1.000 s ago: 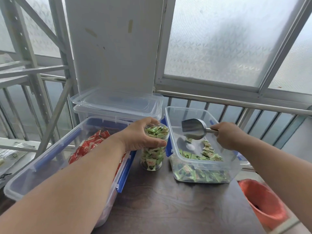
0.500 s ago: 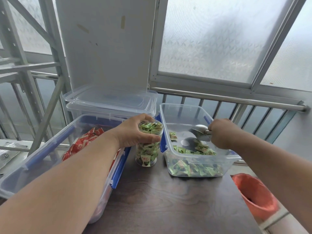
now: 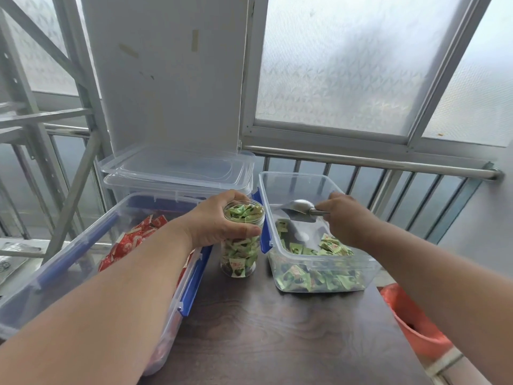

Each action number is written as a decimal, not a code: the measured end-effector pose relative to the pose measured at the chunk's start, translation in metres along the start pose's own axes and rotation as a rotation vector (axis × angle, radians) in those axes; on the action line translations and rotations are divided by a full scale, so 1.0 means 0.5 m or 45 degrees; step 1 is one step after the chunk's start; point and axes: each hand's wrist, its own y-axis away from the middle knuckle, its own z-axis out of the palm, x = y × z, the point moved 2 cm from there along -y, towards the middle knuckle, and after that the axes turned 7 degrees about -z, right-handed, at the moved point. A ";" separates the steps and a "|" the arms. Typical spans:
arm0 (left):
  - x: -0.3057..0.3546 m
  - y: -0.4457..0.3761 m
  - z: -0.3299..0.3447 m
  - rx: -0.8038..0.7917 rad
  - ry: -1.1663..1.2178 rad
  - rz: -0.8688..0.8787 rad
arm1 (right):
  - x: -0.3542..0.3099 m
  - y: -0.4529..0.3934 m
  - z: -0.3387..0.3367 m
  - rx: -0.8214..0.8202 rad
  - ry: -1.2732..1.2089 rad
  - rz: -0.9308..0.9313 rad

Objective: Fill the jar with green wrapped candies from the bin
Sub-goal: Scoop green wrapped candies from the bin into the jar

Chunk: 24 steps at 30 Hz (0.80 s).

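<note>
- The dark wood-grain surface [image 3: 277, 337] carries every container; its far edge meets a railing under frosted windows.
- A large clear plastic bin with blue clips [image 3: 55, 262] sits along the left edge of the surface and holds red wrapped candies [image 3: 130, 243]; the left forearm crosses over it.
- A lidded clear plastic box [image 3: 180, 173] stands at the far left corner, behind that bin; I cannot tell what it contains.
- A smaller clear plastic bin [image 3: 313, 276] sits at the far right part of the surface and holds green wrapped candies [image 3: 319, 279], piled against its near wall with bare floor showing further back.
- An orange bucket [image 3: 410, 323] shows below the right edge of the surface.
- The clear round jar [image 3: 240, 262] stands upright between the two bins, long axis vertical, open mouth up, packed to the rim with green candies.
- The left hand [image 3: 219, 223] wraps the jar's upper part, thumb in front, fingers curled behind: its grip is closed around the jar.
- The right hand [image 3: 347, 218] is fisted inside the smaller bin, its grip closed on the handle of a metal scoop [image 3: 298, 211].
- The scoop lies near horizontal, bowl pointing left toward the jar, above the candies.
</note>
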 end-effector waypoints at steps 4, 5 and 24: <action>0.002 -0.002 0.001 -0.008 0.009 0.011 | 0.005 0.004 -0.028 0.057 -0.127 -0.114; 0.002 -0.002 0.001 -0.008 0.010 0.010 | 0.009 0.006 -0.043 0.061 -0.130 -0.101; -0.003 -0.003 0.000 0.004 0.053 -0.004 | 0.050 0.006 -0.010 -0.312 -0.935 0.595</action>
